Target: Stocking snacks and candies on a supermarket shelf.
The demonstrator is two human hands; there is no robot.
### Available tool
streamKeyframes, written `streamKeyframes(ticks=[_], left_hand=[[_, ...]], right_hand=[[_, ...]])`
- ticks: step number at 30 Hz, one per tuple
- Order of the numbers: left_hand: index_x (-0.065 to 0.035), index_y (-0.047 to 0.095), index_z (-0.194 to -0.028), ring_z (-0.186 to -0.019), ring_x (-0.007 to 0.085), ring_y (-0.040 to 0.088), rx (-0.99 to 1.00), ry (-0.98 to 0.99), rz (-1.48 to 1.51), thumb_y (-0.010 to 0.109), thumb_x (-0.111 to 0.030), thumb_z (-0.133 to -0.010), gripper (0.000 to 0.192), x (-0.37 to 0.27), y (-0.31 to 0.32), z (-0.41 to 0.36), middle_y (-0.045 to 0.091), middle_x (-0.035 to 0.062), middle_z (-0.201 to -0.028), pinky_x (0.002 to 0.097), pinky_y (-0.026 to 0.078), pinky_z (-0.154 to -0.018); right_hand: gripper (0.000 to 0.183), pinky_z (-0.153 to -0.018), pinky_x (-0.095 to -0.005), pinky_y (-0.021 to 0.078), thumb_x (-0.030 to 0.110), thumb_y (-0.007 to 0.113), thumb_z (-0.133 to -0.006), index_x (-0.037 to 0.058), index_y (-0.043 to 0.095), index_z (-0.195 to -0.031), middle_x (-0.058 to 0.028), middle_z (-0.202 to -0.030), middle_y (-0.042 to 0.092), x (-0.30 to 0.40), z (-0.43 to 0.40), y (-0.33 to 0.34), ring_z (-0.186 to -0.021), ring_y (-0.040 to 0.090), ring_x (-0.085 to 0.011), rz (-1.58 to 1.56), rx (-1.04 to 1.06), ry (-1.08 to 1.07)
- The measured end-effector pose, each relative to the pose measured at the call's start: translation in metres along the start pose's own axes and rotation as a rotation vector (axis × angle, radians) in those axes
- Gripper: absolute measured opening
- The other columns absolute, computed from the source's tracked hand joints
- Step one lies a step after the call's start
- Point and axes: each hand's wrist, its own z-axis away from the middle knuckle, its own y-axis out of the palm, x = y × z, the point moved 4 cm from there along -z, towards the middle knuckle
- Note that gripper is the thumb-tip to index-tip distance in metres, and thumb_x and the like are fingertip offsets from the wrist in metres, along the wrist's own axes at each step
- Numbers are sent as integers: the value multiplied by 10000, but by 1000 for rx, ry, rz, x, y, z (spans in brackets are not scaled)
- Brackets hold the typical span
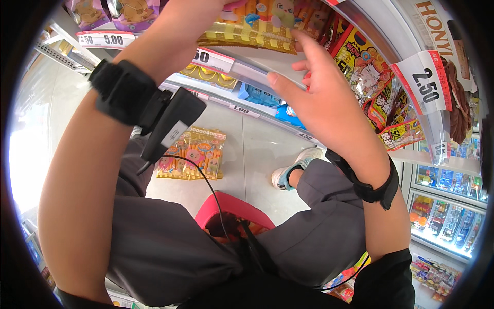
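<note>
Gold-and-yellow snack bags [254, 31] with cartoon figures lie on the shelf before me. My left hand [181, 38] reaches to their left side; its fingers run out past the top of the picture, so its grip is hidden. By the bags' lower right corner is my right hand [320, 89]. Its thumb and index finger are spread, and the index fingertip is at the bag edge. Similar gold snack bags [197, 154] lie on the floor below my left wrist, partly covered by the black device [173, 123] strapped there.
Yellow-and-red snack packets [366, 69] fill the shelf at right, behind a price-tag rail [420, 85]. Purple bags [135, 13] stand at upper left. A red plastic object [235, 208] sits between my legs. A black cable [200, 170] hangs across the view. Lit cooler shelves [444, 216] are at far right.
</note>
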Motion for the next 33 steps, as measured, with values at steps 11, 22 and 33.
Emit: streamKeyframes(ticks=[11,22,33], left_hand=[[-28,633,-1071,-812,127,612,125,176,146,616,-97,-911,174,26,34,-47,670,55,-958,268,478,-635],[-38,569,-1175,-855,145,602,87,130,117,617,-101,-920,267,49,59,-68,642,71,-1051,288,487,-675],[12,625,-1098,-1067,416,586,-44,555,-538,519,-52,-907,227,36,64,-73,629,264,-1121,417,487,-856]], right_hand=[[573,-904,-363,464,309,622,-909,-48,457,-1327,-199,-1205,550,12,0,-5,-1078,559,-285,253,119,24],[538,-955,-350,439,273,635,-893,-23,480,-1314,-184,-1214,588,-12,-1,-16,-1109,561,-265,188,86,87],[546,-979,-355,424,269,629,-895,-37,473,-1319,-212,-1235,575,-11,-11,-13,-1152,553,-293,151,40,24]])
